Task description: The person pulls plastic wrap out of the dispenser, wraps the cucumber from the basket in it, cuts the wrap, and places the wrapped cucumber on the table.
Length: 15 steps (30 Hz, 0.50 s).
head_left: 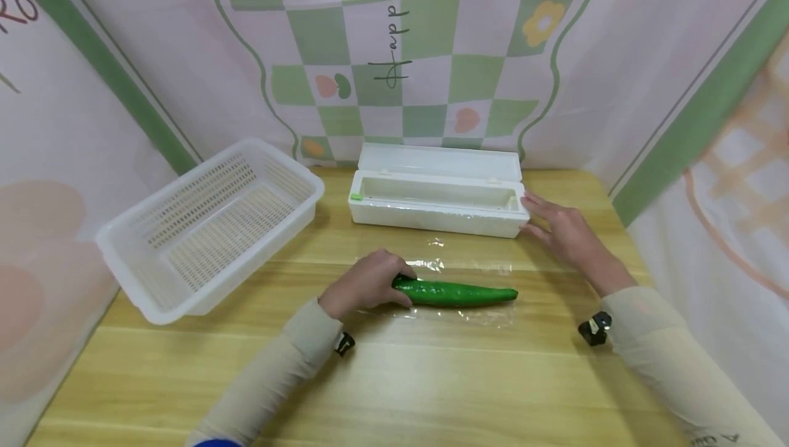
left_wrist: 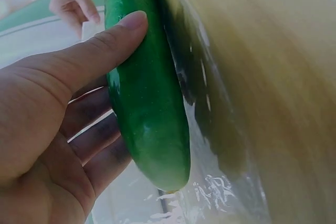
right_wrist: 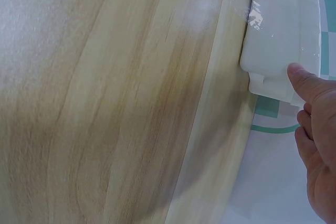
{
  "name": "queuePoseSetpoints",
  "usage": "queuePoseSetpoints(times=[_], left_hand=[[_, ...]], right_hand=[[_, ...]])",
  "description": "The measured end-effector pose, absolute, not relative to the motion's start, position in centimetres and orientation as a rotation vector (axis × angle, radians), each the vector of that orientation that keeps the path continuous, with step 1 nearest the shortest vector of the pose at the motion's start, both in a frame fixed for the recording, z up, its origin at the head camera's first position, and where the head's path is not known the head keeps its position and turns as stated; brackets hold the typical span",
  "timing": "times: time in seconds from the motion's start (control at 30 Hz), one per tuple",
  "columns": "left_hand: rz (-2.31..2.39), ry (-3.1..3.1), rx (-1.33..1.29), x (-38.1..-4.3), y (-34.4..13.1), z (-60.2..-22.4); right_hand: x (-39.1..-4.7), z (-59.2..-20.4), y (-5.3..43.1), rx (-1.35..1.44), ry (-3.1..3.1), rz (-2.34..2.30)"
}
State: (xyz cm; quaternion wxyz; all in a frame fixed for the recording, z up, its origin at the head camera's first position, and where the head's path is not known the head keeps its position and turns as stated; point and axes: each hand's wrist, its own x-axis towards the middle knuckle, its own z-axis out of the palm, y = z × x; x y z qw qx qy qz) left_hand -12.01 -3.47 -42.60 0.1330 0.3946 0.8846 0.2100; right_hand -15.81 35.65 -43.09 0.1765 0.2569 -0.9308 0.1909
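Observation:
A long green cucumber [head_left: 459,294] lies across a sheet of clear cling film [head_left: 496,267] spread on the table. My left hand [head_left: 372,279] grips its left end, the thumb [left_wrist: 118,40] on one side and the fingers [left_wrist: 97,129] round the other. Behind the film stands a white cling film box [head_left: 431,218], its lid [head_left: 437,161] raised, and film hangs over its front edge. At the right end of this box, my right hand [head_left: 570,238] holds the corner, with its thumb [right_wrist: 304,80] against the white side.
On the left of the table sits a white slotted plastic basket [head_left: 179,296], tilted in view. A patterned cloth [head_left: 425,36] hangs right behind the box. A green tab [head_left: 356,196] shows at the box's left end.

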Motion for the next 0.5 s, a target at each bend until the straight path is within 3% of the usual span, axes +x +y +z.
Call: queuePoseSetpoints(times=[0.5], left_hand=[[0.611,2.537,1.133,-12.0,-3.7,-42.8]], right_hand=[[-15.2,-41.4,35.6,0.650,-2.881,0.488]])
